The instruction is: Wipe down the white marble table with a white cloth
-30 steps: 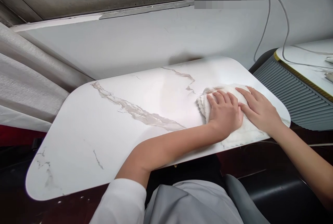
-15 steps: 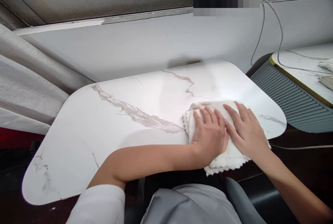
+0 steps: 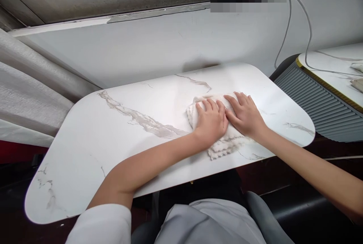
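Note:
A white fluffy cloth (image 3: 224, 149) with a scalloped edge lies folded on a white marble-patterned tabletop (image 3: 82, 142). My left hand (image 3: 211, 121) presses on the cloth's left part, its fingers bent and gripping the fabric. Right beside it, my right hand (image 3: 245, 115) lies on the cloth with fingers spread and stretched out, the palm pushing down. The two hands touch or nearly touch near the thumbs. Parts of the cloth are hidden beneath both hands.
A white wall (image 3: 141, 55) runs behind the tabletop, below a metal window frame (image 3: 113, 2). Pale curtains (image 3: 25, 85) hang at the left. To the right stands a ribbed grey cabinet (image 3: 326, 100) with a white top, with a white cable (image 3: 310, 36) trailing over it.
Both hands have slid the cloth leftward from the tabletop's right end. It came toward me, hanging over the front edge, then went back away from me onto the top.

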A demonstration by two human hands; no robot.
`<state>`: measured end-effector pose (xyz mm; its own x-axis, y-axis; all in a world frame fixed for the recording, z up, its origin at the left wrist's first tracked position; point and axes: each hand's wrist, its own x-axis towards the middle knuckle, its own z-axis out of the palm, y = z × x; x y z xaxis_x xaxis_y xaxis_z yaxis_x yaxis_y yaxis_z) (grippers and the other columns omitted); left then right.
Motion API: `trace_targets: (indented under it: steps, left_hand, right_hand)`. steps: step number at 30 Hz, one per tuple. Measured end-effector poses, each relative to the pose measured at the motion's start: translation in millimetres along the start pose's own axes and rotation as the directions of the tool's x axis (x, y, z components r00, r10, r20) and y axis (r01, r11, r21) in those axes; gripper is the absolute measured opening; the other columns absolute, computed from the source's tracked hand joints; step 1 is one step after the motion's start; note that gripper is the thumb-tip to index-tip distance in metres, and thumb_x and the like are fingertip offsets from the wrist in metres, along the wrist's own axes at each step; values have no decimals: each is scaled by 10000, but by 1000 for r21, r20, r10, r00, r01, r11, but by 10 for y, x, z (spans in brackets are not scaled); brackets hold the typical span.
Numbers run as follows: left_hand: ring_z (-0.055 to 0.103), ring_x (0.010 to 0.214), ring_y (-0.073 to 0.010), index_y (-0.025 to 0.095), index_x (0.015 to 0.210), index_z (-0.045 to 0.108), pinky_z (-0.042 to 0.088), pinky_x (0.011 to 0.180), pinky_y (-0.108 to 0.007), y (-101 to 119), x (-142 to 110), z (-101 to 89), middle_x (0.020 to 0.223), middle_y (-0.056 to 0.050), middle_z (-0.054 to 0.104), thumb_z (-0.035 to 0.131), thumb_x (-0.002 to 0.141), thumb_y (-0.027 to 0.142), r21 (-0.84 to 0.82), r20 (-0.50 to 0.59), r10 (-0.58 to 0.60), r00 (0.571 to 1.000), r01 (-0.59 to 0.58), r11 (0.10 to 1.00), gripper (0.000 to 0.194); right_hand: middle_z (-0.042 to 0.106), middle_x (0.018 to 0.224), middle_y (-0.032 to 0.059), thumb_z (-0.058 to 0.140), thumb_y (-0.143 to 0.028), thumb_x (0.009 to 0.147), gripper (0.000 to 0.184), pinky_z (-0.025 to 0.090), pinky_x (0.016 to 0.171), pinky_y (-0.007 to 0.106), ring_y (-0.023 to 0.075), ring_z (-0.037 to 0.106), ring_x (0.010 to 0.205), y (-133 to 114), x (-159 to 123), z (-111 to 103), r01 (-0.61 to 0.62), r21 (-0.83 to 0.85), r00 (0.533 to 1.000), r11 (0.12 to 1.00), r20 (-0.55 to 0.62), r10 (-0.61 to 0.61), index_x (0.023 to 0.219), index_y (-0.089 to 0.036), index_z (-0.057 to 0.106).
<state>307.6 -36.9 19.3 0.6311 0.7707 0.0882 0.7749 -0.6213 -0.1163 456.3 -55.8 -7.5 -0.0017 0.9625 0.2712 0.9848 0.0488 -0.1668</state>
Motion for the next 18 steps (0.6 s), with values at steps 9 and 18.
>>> trace_targets:
  steps: [9, 18]
  left_hand:
    - [422, 1359, -331, 93, 1463, 399, 279, 1142, -506, -541, 727, 237, 1489, -206, 449, 267, 1010, 335, -98, -60, -2, 998, -4, 995, 531]
    - [345, 1422, -276, 163, 1478, 402, 194, 1206, -440, -854, 1154, 369, 1534, -124, 413, 302, 1006, 396, -273, -52, -90, 995, 72, 959, 535]
  right_hand:
    - [534, 1358, 168, 348, -396, 914, 497, 296, 1090, 602, 364, 447, 1284, 68, 801, 283, -71, 35, 992, 997, -98, 74, 1335, -209, 535]
    - [552, 1320, 146, 330, -442, 908, 519, 309, 1086, 581, 343, 456, 1268, 186, 1340, 493, -95, 6, 991, 995, -91, 96, 1340, -234, 530]
